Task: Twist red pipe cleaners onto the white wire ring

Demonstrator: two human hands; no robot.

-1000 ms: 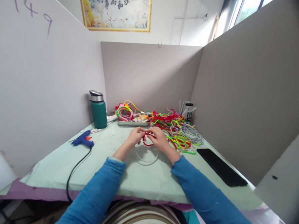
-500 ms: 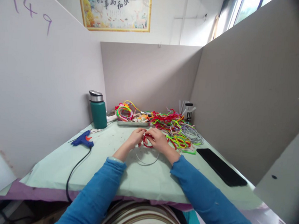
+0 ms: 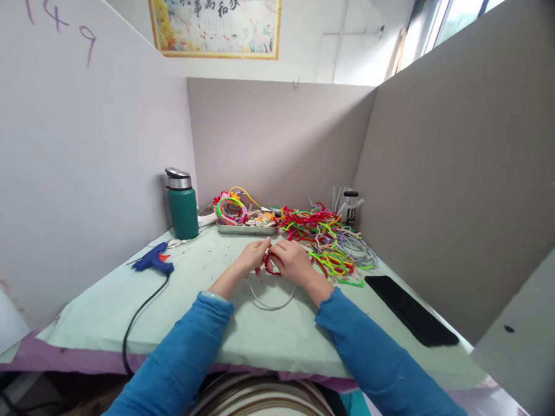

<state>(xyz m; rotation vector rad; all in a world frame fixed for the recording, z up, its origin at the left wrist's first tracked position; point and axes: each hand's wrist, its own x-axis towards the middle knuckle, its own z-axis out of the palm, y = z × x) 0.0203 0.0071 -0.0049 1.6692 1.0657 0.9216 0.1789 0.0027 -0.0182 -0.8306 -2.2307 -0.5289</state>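
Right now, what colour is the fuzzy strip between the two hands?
Red; the fuzzy strip shows best in the head view.

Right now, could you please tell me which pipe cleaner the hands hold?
The red pipe cleaner curving between the left hand and right hand; those in the pile lie on the table.

Left hand [image 3: 252, 256] and right hand [image 3: 292, 260] pinch a red fuzzy strand [image 3: 273, 272]

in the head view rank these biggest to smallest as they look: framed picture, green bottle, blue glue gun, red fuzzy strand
1. Framed picture
2. Green bottle
3. Blue glue gun
4. Red fuzzy strand, counting only what shows
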